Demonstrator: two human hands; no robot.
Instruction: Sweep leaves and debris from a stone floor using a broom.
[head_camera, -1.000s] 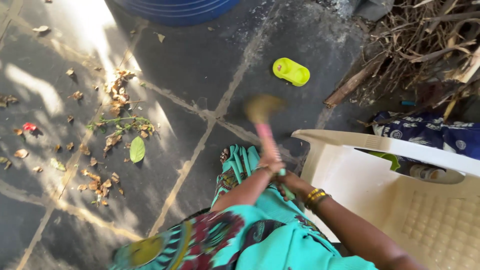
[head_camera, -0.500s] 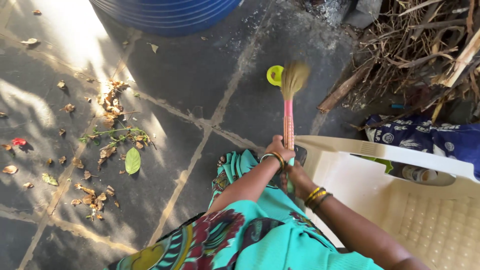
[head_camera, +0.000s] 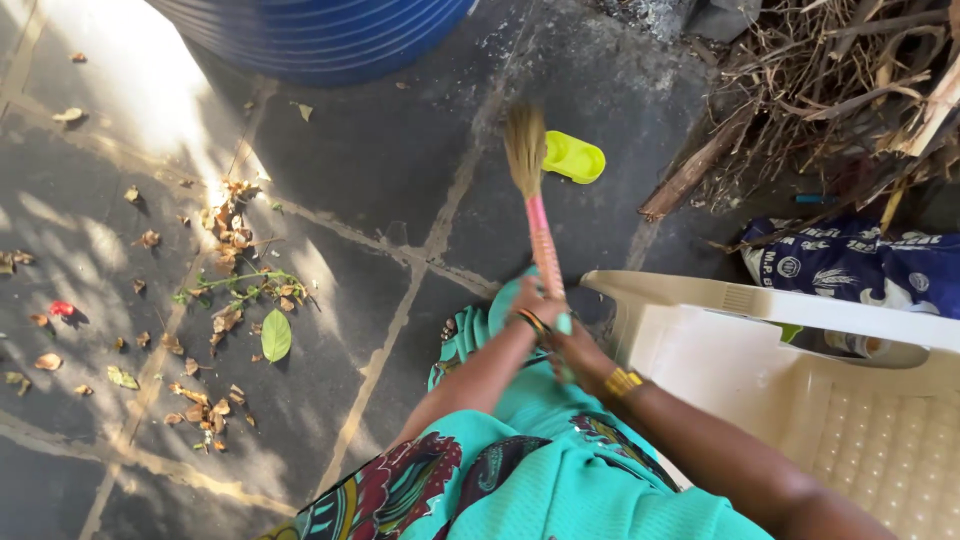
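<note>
A broom (head_camera: 536, 205) with a pink handle and a tan bristle head points away from me over the dark stone floor. My left hand (head_camera: 540, 312) grips the handle higher up, and my right hand (head_camera: 577, 352) grips it just below, close to my turquoise dress. The bristles hover next to a small yellow-green plastic dish (head_camera: 574, 157) lying on the floor.
A cream plastic chair (head_camera: 800, 380) stands at my right. A blue barrel (head_camera: 320, 35) is at the top. Dry sticks (head_camera: 840, 90) are piled at the top right, above a blue printed sack (head_camera: 860, 265). Dry leaves (head_camera: 235, 260) litter the floor at left.
The broom head swung from near the chair out to the right past the yellow dish, then back left of it. Both hands kept their grip on the handle.
</note>
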